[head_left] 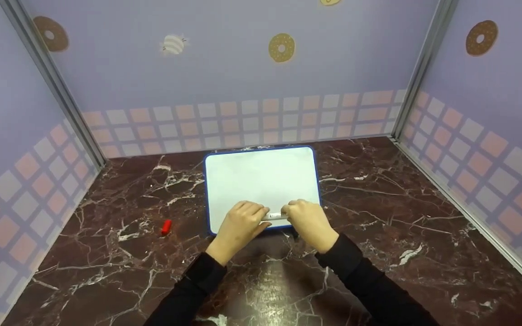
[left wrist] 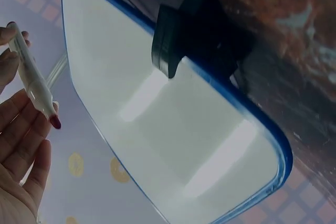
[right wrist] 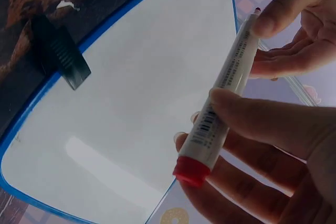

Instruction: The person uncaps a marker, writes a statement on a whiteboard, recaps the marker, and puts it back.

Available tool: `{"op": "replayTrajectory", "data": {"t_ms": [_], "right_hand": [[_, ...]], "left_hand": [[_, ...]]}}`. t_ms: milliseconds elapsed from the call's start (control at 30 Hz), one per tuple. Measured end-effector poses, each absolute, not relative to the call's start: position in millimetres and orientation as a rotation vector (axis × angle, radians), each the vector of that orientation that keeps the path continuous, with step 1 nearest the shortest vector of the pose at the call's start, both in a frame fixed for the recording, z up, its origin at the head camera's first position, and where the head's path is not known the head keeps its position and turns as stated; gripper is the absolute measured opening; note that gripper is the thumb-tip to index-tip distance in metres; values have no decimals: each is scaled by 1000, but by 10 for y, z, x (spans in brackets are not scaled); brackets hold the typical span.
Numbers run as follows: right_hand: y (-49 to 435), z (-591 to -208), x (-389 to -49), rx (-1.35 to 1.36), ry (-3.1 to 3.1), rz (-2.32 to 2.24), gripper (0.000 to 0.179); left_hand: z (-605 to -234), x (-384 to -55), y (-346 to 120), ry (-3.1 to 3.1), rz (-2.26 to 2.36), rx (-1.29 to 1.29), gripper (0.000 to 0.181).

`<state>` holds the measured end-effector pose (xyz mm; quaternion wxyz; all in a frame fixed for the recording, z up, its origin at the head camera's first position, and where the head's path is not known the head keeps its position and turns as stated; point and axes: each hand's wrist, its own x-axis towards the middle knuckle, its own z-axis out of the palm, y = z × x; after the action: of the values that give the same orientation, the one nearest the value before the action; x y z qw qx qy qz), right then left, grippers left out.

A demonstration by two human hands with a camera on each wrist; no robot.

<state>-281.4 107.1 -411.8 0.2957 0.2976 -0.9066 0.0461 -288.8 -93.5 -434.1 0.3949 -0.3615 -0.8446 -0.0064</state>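
Note:
A white marker (head_left: pixel 275 216) with a red end spans the space between both hands, above the near edge of a blue-framed whiteboard (head_left: pixel 261 176). My right hand (head_left: pixel 308 224) grips its red-end half; the right wrist view shows that thumb along the barrel (right wrist: pixel 223 85) and the fingers behind. Toward the other end, my left hand (head_left: pixel 240 222) holds the marker between thumb and fingers. In the left wrist view the marker's dark red tip (left wrist: pixel 55 121) is bare. A small red cap (head_left: pixel 166 227) lies on the table, left of the board.
A black clip (right wrist: pixel 68 61) sits on the whiteboard's near edge, mostly hidden by the right hand in the head view. The dark red marbled table (head_left: pixel 379 199) runs back to patterned walls (head_left: pixel 229 59) on three sides.

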Motion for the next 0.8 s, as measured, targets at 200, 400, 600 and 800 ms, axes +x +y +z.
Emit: {"op": "replayTrajectory", "data": {"t_ms": [200, 400, 600, 800], "right_hand": [[1046, -4136, -2806, 793, -2406, 142, 9], [1080, -4087, -2829, 832, -2434, 292, 22], [1179, -4132, -2972, 837, -2418, 607, 58], [1199, -4318, -3152, 792, -2248, 1201, 62]], "left_hand": [[-4388, -2905, -902, -2127, 8, -913, 19], [-4391, -2937, -937, -2084, -75, -903, 19], [-4378, -2994, -1035, -2046, -255, -877, 20], [-4356, -3017, -1098, -2018, -347, -829, 21]]}}
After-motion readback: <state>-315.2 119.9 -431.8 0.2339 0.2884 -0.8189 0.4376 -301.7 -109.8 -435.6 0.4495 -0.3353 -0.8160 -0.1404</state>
